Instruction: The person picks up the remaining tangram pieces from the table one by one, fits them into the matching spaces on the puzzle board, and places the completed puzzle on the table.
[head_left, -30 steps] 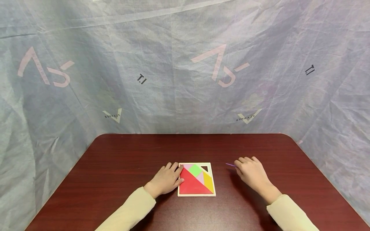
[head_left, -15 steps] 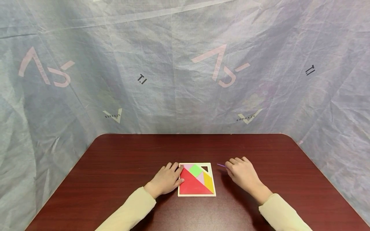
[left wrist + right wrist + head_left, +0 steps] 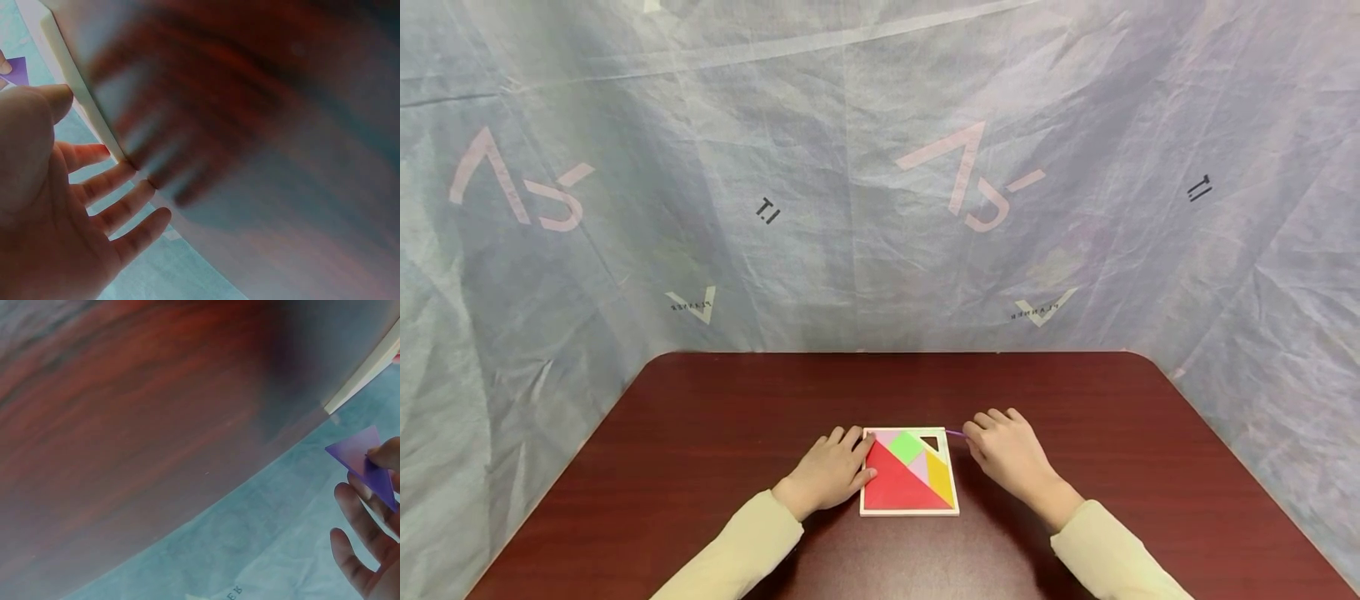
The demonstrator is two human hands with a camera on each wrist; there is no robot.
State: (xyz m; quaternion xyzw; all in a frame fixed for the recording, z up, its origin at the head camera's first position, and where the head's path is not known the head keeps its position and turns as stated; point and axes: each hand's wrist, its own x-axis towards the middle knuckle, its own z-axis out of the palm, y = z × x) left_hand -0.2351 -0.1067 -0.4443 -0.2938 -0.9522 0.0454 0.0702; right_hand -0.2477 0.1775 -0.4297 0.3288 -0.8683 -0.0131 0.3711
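Note:
A square tangram board (image 3: 910,512) with a white frame lies on the table. In it sit a large red area (image 3: 897,490), a green square (image 3: 906,448), a yellow parallelogram (image 3: 939,480) and pink pieces (image 3: 919,467). Near its far right corner a dark triangular gap shows. My left hand (image 3: 826,473) rests along the board's left edge, thumb and index finger on it, fingers fairly straight. To the right of the board, my right hand (image 3: 1011,454) pinches a purple triangle tangram piece (image 3: 357,452) between thumb and fingers. From the head, only a thin edge of that piece shows.
The dark red wooden table (image 3: 760,392) spreads around the board. Grey printed cloth (image 3: 850,250) hangs behind it and at both sides.
My right hand has moved left with the purple triangle, closing in on the board's far right corner. The left hand and the board have stayed in place.

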